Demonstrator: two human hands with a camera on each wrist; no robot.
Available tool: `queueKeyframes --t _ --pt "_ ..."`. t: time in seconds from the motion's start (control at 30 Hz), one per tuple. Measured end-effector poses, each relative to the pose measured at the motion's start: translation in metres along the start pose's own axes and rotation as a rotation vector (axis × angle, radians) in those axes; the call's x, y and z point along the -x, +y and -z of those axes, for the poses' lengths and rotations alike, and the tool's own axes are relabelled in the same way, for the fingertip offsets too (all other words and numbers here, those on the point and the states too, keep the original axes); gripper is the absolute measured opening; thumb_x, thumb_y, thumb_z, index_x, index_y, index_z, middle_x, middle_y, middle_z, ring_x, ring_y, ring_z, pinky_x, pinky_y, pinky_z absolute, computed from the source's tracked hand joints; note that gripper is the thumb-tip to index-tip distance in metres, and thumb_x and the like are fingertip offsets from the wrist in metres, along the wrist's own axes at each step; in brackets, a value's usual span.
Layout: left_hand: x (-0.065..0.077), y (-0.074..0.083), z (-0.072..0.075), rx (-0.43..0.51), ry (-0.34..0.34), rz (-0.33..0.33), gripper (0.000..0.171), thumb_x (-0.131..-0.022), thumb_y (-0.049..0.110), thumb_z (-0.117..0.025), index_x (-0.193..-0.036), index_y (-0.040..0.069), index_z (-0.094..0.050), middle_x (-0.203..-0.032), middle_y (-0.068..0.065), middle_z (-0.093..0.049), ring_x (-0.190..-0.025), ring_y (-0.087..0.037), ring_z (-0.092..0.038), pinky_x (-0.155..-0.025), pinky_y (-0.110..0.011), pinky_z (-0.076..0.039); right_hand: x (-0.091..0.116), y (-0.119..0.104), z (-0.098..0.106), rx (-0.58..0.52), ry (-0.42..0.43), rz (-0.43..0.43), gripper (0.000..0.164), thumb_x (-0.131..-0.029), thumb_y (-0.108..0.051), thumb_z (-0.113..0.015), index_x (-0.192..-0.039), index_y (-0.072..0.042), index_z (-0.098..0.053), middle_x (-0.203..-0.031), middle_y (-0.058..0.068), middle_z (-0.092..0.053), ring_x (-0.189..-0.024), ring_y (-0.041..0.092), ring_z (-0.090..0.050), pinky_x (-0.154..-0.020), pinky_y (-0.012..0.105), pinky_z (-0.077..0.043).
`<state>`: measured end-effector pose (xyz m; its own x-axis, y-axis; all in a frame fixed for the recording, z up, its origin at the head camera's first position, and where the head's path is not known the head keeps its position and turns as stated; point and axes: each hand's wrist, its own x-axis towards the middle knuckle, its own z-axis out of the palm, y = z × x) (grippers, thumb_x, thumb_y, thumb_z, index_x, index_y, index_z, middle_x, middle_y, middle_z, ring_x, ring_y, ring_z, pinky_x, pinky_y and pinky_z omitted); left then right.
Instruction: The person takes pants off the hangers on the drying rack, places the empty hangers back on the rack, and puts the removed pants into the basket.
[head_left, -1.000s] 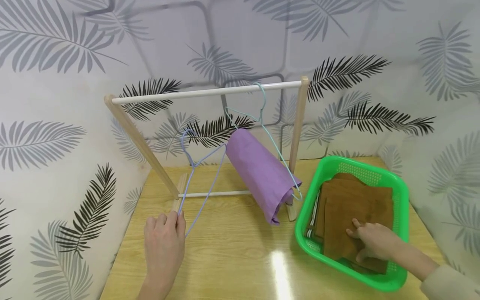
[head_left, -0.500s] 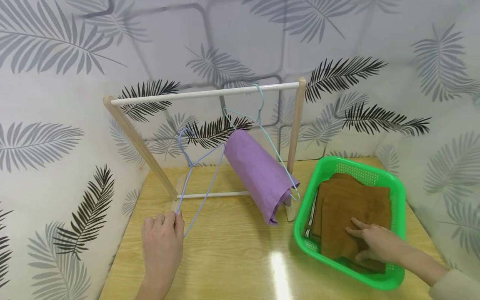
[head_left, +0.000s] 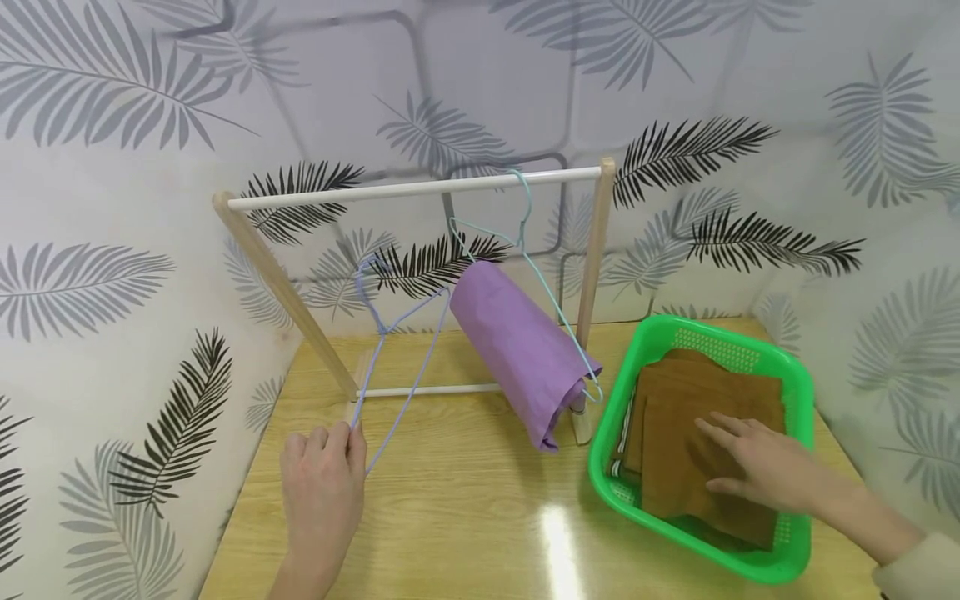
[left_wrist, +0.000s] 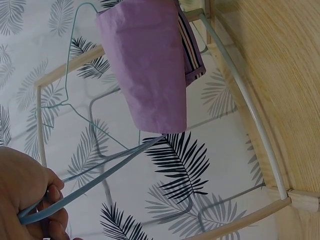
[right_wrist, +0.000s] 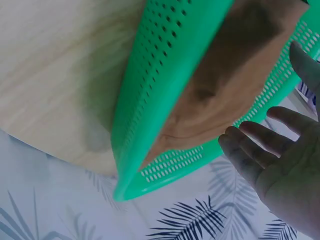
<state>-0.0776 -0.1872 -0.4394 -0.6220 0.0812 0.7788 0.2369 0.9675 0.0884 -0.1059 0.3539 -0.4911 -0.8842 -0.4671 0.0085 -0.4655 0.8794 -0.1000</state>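
Note:
My left hand (head_left: 324, 492) grips one end of a blue wire hanger (head_left: 405, 402), whose hook points up and away. In the left wrist view the fingers of the left hand (left_wrist: 30, 200) are curled round the blue wire. At the right, my right hand (head_left: 772, 467) hovers over folded brown cloth (head_left: 675, 450) in a green basket (head_left: 804, 433), its fingers spread and loosely straight. The right wrist view shows the right hand (right_wrist: 285, 165) with nothing in it. A purple garment (head_left: 517, 350) hangs on a mint-green hanger (head_left: 551, 292) from the rack's bar.
The small rack has a white top bar (head_left: 412, 190) between wooden posts (head_left: 285, 292) and stands at the back of a wooden table (head_left: 465, 517). Leaf-patterned wall covering (head_left: 150, 208) rises close behind it and along both sides.
My right hand has lifted off the brown cloth and its fingers have spread apart. The left hand and the blue hanger have hardly moved.

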Motion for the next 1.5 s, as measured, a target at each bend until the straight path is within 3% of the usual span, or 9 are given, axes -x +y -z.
queueKeyframes --t 0.23,0.5,0.73,0.83,0.93,1.03,1.17,1.5 --pt "0.0 -0.004 0.001 0.003 0.006 0.02 0.037 -0.091 0.001 -0.071 -0.062 0.004 -0.048 -0.051 -0.007 -0.043 -0.055 -0.02 -0.029 -0.062 -0.033 -0.027 -0.02 -0.005 0.024 0.054 0.21 0.005 0.08 -0.083 -0.044 -0.087 -0.145 -0.002 -0.06 -0.125 0.023 -0.07 -0.11 0.046 -0.069 -0.078 0.056 -0.061" --pt "0.0 -0.005 0.002 -0.004 0.035 0.026 0.038 -0.091 0.001 -0.071 -0.063 0.005 -0.046 -0.051 -0.007 -0.042 -0.055 -0.021 -0.028 -0.062 -0.034 -0.026 -0.048 -0.009 0.049 0.05 0.334 -0.142 0.076 -0.087 -0.048 -0.082 -0.143 -0.001 -0.06 -0.122 0.03 -0.069 -0.108 0.051 -0.067 -0.086 0.065 -0.056" --pt "0.0 -0.005 0.003 -0.003 0.028 0.036 0.036 -0.092 0.002 -0.07 -0.063 0.004 -0.048 -0.051 -0.008 -0.043 -0.056 -0.022 -0.03 -0.062 -0.034 -0.026 -0.069 -0.016 0.062 -0.003 0.51 -0.201 0.074 -0.087 -0.048 -0.08 -0.141 -0.001 -0.06 -0.125 0.03 -0.068 -0.109 0.051 -0.066 -0.075 0.066 -0.055" --pt "0.0 -0.005 0.003 -0.01 0.023 0.035 0.037 -0.092 0.002 -0.071 -0.063 0.004 -0.048 -0.05 -0.007 -0.042 -0.056 -0.022 -0.03 -0.062 -0.034 -0.026 -0.08 -0.019 0.065 -0.037 0.605 -0.181 0.073 -0.087 -0.046 -0.08 -0.141 0.0 -0.059 -0.124 0.028 -0.069 -0.111 0.05 -0.064 -0.079 0.065 -0.055" --pt "0.0 -0.005 0.003 -0.018 0.019 0.034 0.035 -0.091 0.003 -0.071 -0.064 0.003 -0.049 -0.051 -0.008 -0.044 -0.056 -0.021 -0.029 -0.062 -0.033 -0.025 -0.092 -0.021 0.066 -0.054 0.716 -0.124 0.073 -0.09 -0.05 -0.075 -0.139 0.002 -0.059 -0.116 0.027 -0.071 -0.102 0.049 -0.067 -0.076 0.062 -0.055" --pt "0.0 -0.005 0.002 -0.022 0.018 0.027 0.035 -0.091 0.003 -0.072 -0.064 0.003 -0.05 -0.051 -0.008 -0.045 -0.055 -0.02 -0.029 -0.062 -0.033 -0.026 -0.102 -0.023 0.066 -0.057 0.793 -0.102 0.082 -0.097 -0.068 -0.058 -0.136 0.004 -0.06 -0.109 0.026 -0.072 -0.094 0.047 -0.068 -0.068 0.059 -0.054" --pt "0.0 -0.005 0.0 -0.012 0.04 0.021 0.037 -0.09 0.002 -0.073 -0.063 0.005 -0.048 -0.051 -0.007 -0.043 -0.056 -0.022 -0.03 -0.061 -0.034 -0.027 -0.117 -0.025 0.065 0.001 0.854 -0.1 0.099 -0.097 -0.084 -0.035 -0.129 0.006 -0.064 -0.102 0.027 -0.071 -0.087 0.047 -0.067 -0.066 0.057 -0.052" --pt "0.0 -0.006 0.0 -0.007 0.041 0.041 0.039 -0.09 0.003 -0.073 -0.063 0.006 -0.046 -0.051 -0.006 -0.04 -0.058 -0.023 -0.03 -0.061 -0.035 -0.027 -0.157 -0.028 0.065 0.207 0.956 -0.065 0.092 -0.099 -0.078 -0.036 -0.119 0.006 -0.067 -0.102 0.029 -0.073 -0.09 0.05 -0.067 -0.071 0.058 -0.053"
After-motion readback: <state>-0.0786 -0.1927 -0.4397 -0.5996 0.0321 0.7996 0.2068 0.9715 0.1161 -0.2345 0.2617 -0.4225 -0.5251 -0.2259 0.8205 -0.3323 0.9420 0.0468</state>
